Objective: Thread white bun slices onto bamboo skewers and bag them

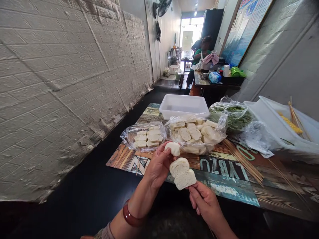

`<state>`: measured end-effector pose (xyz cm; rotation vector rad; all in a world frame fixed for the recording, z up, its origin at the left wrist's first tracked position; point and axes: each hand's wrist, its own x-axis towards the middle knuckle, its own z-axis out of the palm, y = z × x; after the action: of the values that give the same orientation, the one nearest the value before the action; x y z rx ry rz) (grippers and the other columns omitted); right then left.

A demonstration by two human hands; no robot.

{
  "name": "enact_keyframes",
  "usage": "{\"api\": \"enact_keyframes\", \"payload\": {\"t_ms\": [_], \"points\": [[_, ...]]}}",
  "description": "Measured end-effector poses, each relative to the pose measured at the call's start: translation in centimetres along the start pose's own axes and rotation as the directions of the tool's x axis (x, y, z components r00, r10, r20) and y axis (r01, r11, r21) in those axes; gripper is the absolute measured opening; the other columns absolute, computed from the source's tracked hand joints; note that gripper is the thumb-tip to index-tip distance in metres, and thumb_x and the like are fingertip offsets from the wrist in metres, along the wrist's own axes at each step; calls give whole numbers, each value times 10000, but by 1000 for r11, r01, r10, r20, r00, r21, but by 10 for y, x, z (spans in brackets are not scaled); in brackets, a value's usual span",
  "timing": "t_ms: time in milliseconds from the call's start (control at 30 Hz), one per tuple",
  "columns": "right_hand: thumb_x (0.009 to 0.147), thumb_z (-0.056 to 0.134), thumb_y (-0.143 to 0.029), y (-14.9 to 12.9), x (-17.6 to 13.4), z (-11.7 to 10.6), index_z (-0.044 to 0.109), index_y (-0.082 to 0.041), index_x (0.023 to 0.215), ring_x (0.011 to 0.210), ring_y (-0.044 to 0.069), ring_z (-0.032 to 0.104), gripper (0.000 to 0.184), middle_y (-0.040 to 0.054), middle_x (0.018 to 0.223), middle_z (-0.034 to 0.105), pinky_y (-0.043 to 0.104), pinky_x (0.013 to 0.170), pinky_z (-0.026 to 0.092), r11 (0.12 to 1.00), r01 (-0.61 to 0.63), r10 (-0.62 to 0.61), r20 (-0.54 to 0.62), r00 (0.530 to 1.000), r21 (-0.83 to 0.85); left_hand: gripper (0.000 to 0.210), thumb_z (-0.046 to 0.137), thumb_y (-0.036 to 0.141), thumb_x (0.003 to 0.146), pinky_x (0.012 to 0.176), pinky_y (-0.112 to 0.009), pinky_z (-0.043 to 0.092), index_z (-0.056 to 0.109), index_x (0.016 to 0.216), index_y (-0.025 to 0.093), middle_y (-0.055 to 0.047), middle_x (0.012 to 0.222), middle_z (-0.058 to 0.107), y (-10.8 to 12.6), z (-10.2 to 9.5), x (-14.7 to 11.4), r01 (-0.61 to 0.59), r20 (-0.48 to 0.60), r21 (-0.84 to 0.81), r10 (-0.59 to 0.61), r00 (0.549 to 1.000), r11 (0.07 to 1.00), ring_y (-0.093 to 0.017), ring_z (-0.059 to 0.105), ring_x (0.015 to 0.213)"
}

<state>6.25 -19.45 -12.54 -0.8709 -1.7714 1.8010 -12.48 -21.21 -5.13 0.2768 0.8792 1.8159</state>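
Note:
My left hand (pixel 158 167) is closed, pinching a white steamed bun slice (pixel 173 148) between thumb and fingers. Just below it, two more bun slices (pixel 183 173) sit one against the other on a skewer that is mostly hidden. The fingers of my right hand (pixel 203 196) are closed on that skewer at the lower slice. Beyond my hands lies an open clear plastic bag (pixel 196 134) heaped with loose bun slices. To its left, another clear bag (pixel 149 136) holds slices in rows on skewers, their sticks poking out towards me.
Bamboo skewers (pixel 243 161) lie on the patterned table beside green-handled scissors (pixel 245 152). Behind are a white plastic tub (pixel 184 104), a bag of leafy greens (pixel 233 116) and a white bin (pixel 264 116) at right. A person (pixel 199 54) is at a farther table.

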Motion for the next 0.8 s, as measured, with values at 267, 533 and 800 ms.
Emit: {"api": "enact_keyframes", "payload": {"t_ms": [267,533,800], "points": [[918,506,-571,-6,-2,1,656,-158,897,346,66,349,440,-78,464,467,195,382,271,1000,-27,27,-28,999,9,430,822,224,666,763,-282,546,630,1050,187,-35,907,732,2,-1,-7,28,-40,0,-28,999,1000,-156,693,756],[929,494,-564,-4,-5,2,659,-150,929,349,63,345,445,-73,473,475,194,381,266,1000,-20,20,2,1000,5,351,816,224,686,792,-299,576,646,986,156,-58,966,725,1,-8,-4,-16,-84,-26,14,996,1000,-179,709,824],[923,499,-570,-6,-4,6,653,-148,928,347,65,348,449,-79,464,463,192,384,266,1000,-29,29,-2,1000,-2,332,809,237,704,805,-300,584,623,966,156,-56,943,724,3,-7,-6,-35,-103,-36,31,994,999,-161,707,800]]}}
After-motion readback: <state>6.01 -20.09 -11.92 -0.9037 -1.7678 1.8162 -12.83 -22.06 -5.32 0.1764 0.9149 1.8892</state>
